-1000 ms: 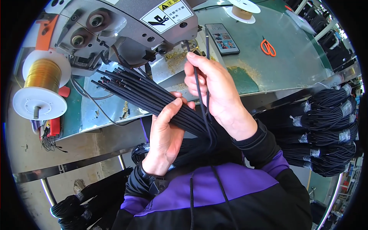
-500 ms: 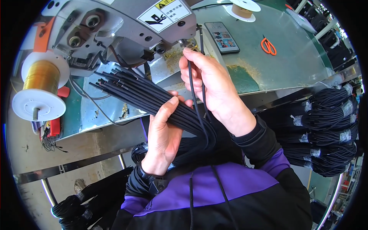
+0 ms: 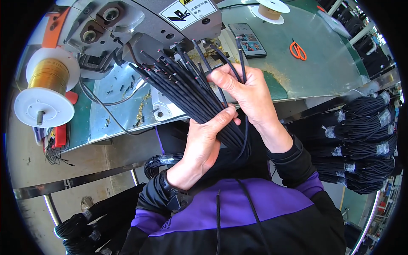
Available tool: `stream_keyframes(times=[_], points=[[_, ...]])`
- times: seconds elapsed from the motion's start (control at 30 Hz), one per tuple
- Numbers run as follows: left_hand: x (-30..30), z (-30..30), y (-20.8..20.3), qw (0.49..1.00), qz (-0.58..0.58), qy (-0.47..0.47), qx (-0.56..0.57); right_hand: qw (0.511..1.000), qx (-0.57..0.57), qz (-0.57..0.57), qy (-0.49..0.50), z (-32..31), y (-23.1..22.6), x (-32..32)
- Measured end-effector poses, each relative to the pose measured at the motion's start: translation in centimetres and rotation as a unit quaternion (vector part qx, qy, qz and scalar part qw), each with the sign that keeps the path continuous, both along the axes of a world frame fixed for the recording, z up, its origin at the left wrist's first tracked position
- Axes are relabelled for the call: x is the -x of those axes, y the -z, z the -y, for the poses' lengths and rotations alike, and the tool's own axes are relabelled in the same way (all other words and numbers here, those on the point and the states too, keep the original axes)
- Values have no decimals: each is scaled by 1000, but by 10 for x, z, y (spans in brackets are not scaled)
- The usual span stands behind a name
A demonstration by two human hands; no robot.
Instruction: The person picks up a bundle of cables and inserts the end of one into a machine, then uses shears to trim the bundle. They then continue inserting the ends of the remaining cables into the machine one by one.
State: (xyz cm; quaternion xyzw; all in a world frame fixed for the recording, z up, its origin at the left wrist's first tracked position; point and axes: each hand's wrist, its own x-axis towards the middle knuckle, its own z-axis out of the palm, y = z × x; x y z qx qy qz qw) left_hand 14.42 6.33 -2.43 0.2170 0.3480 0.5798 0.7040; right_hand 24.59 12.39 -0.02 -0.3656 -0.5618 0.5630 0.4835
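Observation:
A thick bundle of black cords (image 3: 178, 87) lies slantwise in front of the grey machine (image 3: 144, 25), its cut ends fanned toward the upper left and up. My left hand (image 3: 208, 138) wraps round the bundle near its middle, thumb on top. Just above it, my right hand (image 3: 242, 91) is closed on a few separate cords (image 3: 240, 53), whose ends stick up past the fingers. These cords curve down beside the bundle and into a bend below my hands. The machine's working end is partly hidden behind the cord ends.
At the left stands a spool of gold wire (image 3: 49, 76). Orange-handled scissors (image 3: 298, 51) and a phone (image 3: 247, 40) lie on the table (image 3: 314, 72), another spool (image 3: 270, 10) behind. Gold scraps (image 3: 142, 112) litter the tabletop. Tied black cord bundles (image 3: 365, 131) hang on a rail at the right.
My right hand has drawn back from the machine's working end and down toward the bundle. The left hand and the bundle have shifted right, with the cord ends now turned more upward.

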Motion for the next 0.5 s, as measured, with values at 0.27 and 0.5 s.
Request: stream_keyframes(times=[0.27, 0.5], points=[[3, 4, 3, 993, 90, -68, 40, 975, 147, -162, 35, 3, -1, -3], [15, 6, -4, 992, 89, -87, 13, 961, 188, -202, -32, -13, -4, 17]])
